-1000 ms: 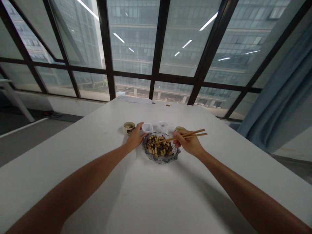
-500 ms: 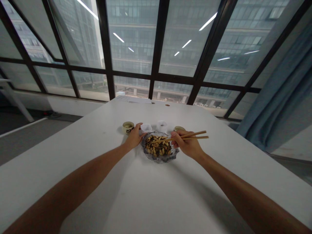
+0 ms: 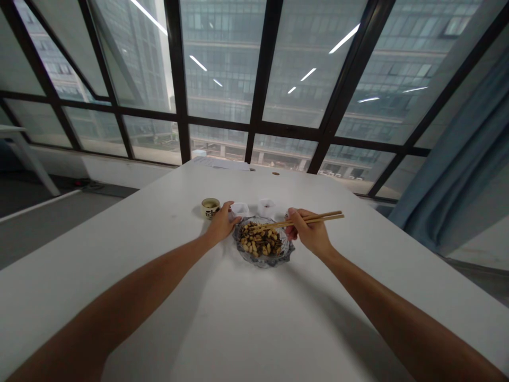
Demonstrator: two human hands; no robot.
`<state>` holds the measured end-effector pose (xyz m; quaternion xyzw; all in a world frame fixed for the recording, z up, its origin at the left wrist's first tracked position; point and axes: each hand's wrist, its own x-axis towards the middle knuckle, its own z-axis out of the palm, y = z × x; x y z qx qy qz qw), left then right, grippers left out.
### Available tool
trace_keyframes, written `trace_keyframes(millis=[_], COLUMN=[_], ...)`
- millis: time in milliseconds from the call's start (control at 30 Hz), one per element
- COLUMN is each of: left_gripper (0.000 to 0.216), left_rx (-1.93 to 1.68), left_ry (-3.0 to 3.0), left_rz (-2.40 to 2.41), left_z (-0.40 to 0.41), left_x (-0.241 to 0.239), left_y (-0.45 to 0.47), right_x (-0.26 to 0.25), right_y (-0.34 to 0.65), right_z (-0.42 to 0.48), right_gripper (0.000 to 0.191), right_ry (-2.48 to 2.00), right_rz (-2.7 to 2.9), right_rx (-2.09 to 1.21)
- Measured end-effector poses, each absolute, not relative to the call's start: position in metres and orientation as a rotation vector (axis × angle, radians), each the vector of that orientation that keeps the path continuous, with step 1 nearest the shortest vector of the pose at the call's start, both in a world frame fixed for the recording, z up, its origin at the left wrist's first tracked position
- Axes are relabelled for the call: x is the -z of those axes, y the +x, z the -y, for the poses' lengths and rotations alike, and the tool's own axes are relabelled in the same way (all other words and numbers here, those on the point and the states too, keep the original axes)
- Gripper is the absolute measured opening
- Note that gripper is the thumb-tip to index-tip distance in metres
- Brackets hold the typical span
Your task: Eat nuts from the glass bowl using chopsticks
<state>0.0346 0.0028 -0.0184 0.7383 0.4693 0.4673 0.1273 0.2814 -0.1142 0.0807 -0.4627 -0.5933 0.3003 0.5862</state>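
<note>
A clear glass plate with a wavy rim (image 3: 265, 262) holds a heap of mixed nuts and dark seeds (image 3: 260, 241). My right hand (image 3: 312, 232) is closed around a pair of wooden chopsticks (image 3: 324, 217), whose tips reach into the heap from the right, close together. Whether anything is between the tips is too small to tell. With thumb and fingers, my left hand (image 3: 220, 223) grips the left side of a small white dish (image 3: 240, 209) behind the plate. A second small white dish (image 3: 266, 206) stands to the right of the first.
A pale yellow cup with dark lettering (image 3: 210, 208) stands just left of my left hand. Papers (image 3: 230, 165) and a small brown round thing (image 3: 275, 173) lie at the far end of the white table (image 3: 254, 318). Windows rise behind; a blue curtain (image 3: 449, 164) hangs right.
The chopstick tips have drawn together and my right hand has shifted slightly right. The cup that showed behind my right hand is now hidden. My left hand keeps its grip on the dish.
</note>
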Motion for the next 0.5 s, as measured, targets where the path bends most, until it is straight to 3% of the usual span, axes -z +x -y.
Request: trace_keyframes(millis=[500], left_gripper=[0.063], left_rx=[-1.29], left_ry=[2.169], left_rz=[-1.405], left_z=[-0.006], left_x=[0.025], left_y=[0.032], right_x=[-0.026], right_y=[0.314], right_z=[0.135], right_gripper=[0.062], right_ry=[-0.983], right_rz=[0.729], right_rx=[-0.823])
